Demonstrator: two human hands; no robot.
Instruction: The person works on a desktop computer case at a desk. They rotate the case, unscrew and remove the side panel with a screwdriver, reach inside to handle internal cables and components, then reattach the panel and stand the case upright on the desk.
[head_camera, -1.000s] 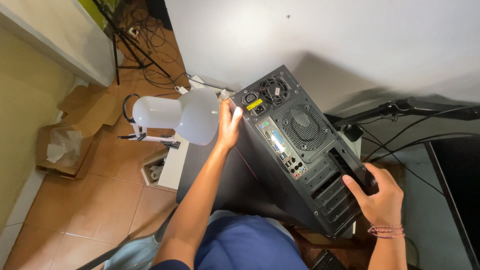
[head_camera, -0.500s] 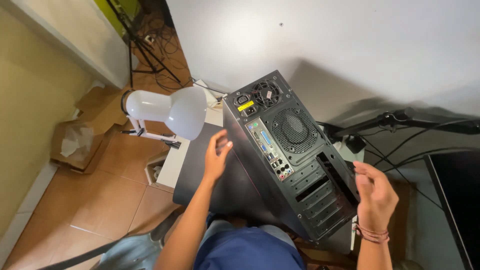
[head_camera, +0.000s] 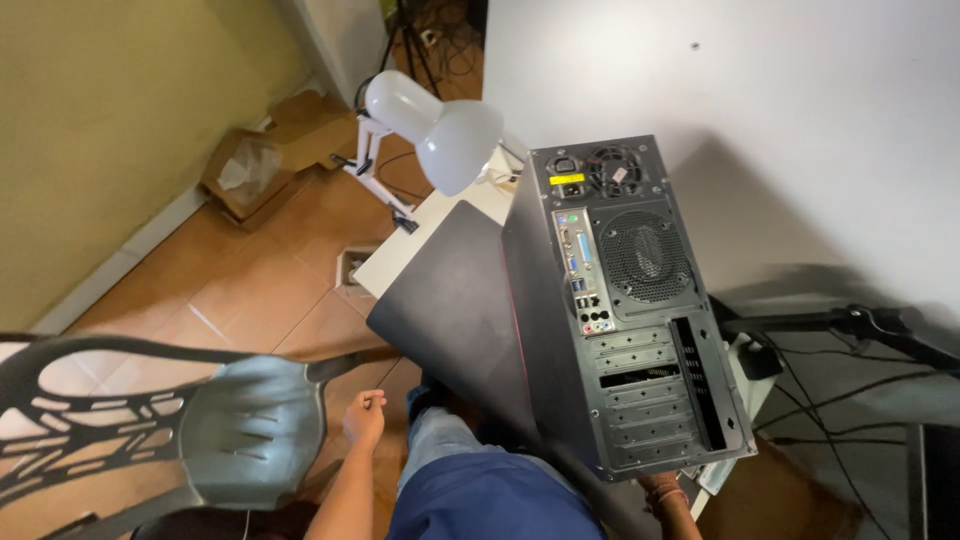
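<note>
I see the black computer tower (head_camera: 625, 310) lying with its rear panel up, across the white desk (head_camera: 440, 215) and over my lap, its dark side panel (head_camera: 455, 300) facing left below the white desk lamp (head_camera: 440, 135). My left hand (head_camera: 363, 415) hangs well clear of the case, down by the grey plastic chair (head_camera: 240, 425), fingers (head_camera: 375, 401) curled loosely, gripping nothing. Right hand: only the wrist (head_camera: 668, 493) shows under the case's near corner, so can't tell the finger state.
</note>
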